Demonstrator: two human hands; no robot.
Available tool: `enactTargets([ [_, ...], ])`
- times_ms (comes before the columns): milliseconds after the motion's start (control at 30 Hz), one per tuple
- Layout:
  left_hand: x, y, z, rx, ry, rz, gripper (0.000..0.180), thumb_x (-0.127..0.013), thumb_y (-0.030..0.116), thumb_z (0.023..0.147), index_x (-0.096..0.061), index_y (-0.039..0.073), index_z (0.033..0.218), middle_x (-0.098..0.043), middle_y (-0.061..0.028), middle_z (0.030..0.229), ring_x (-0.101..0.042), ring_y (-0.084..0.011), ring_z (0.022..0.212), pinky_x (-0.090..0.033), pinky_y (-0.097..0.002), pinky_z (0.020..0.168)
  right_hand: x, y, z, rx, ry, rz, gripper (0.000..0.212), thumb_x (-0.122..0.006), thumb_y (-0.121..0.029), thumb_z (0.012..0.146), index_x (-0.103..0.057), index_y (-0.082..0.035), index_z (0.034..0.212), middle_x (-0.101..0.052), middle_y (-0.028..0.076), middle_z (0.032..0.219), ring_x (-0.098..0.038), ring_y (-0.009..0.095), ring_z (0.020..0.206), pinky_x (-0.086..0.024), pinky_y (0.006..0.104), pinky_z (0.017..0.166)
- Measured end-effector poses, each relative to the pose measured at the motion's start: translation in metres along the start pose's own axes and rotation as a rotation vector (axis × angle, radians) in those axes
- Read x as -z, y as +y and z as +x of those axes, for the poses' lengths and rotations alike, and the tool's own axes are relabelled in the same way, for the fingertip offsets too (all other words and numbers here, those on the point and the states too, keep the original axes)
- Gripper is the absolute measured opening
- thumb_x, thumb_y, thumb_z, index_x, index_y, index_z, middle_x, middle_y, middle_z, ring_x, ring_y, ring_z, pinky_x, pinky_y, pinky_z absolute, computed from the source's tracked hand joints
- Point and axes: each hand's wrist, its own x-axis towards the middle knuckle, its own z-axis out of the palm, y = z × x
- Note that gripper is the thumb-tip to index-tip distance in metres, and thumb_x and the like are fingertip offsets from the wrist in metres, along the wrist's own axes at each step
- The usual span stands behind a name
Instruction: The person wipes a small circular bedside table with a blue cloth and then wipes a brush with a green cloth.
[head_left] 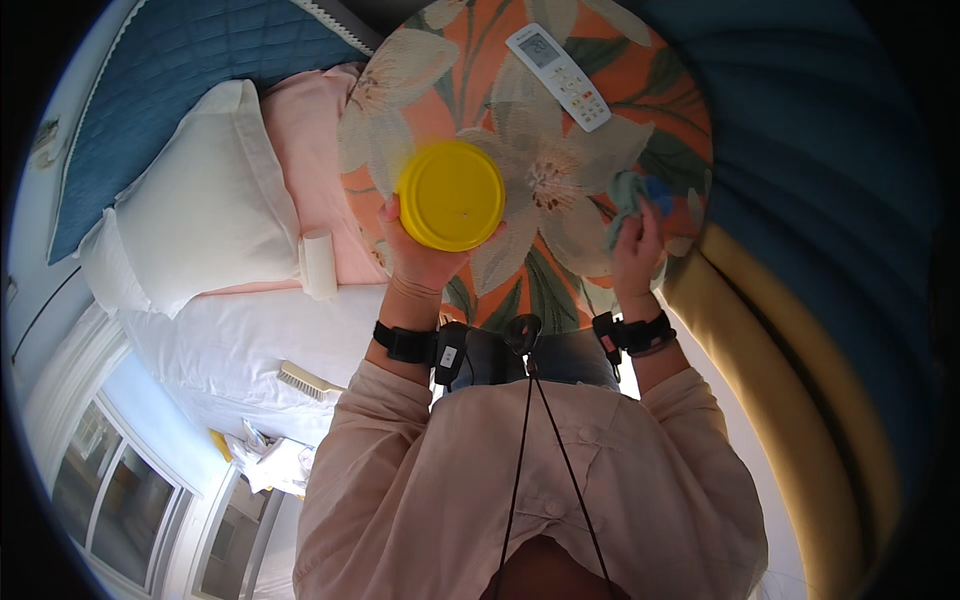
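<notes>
A round yellow lid or tub [452, 195], its flat face turned up with a raised rim, is gripped from below by my left hand [424, 258]. Some of those fingers are hidden beneath it, and I cannot tell whether it is a lid alone or a whole container. Farther right, my right hand [640, 250] pinches a crumpled green-and-blue cloth [628, 188], slightly blurred. Both hands are over a round table [550, 270] with an orange floral top. A white remote control [560, 78] lies at the table's far side, apart from both hands.
Left of the table is a bed with a white pillow [205, 200], a pink sheet [325, 150] and a white roll [319, 264]. A brush [308, 381] lies nearer. Dark blue fabric [800, 230] and a yellow padded edge [770, 370] border the right side.
</notes>
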Motion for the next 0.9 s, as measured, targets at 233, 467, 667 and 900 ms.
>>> enactTargets([
  [233,0.009,-0.072,0.018,0.007,-0.017,0.083,0.065,-0.045,0.050,0.080,-0.037,0.011,0.131,-0.041,-0.0110,0.132,-0.044,-0.0264,0.118,-0.035,-0.0399,0.100,-0.028,-0.120,-0.037,0.610,-0.270,-0.006,0.035,-0.059,-0.014,0.077,-0.058,-0.010,0.111,-0.043,0.015,0.127,-0.043,0.037,0.109,-0.039,0.0457,0.088],
  [467,-0.019,-0.091,-0.006,-0.225,0.175,0.059,0.057,-0.041,0.048,0.086,-0.044,0.004,0.124,-0.050,-0.0115,0.122,-0.048,-0.0245,0.111,-0.038,-0.0364,0.097,-0.030,-0.098,-0.027,0.476,-0.203,0.111,0.029,-0.057,-0.017,0.078,-0.059,-0.009,0.106,-0.045,0.013,0.125,-0.042,0.039,0.110,-0.038,0.0480,0.090],
  [667,0.003,-0.072,-0.010,-0.049,-0.079,0.136,0.059,-0.041,0.052,0.086,-0.043,0.007,0.124,-0.046,-0.0090,0.127,-0.046,-0.0215,0.114,-0.039,-0.0344,0.097,-0.021,-0.092,-0.052,0.428,-0.184,0.115,0.026,-0.053,-0.013,0.080,-0.057,-0.006,0.104,-0.050,0.013,0.120,-0.045,0.041,0.107,-0.039,0.0472,0.090],
  [900,-0.012,-0.077,-0.022,0.041,0.077,-0.040,0.069,-0.041,0.061,0.076,-0.039,0.019,0.131,-0.042,-0.0096,0.132,-0.041,-0.0271,0.121,-0.032,-0.0476,0.099,-0.028,-0.094,0.019,0.284,-0.277,0.270,0.022,-0.052,-0.011,0.084,-0.057,-0.003,0.104,-0.051,0.015,0.116,-0.048,0.037,0.106,-0.041,0.0428,0.088],
])
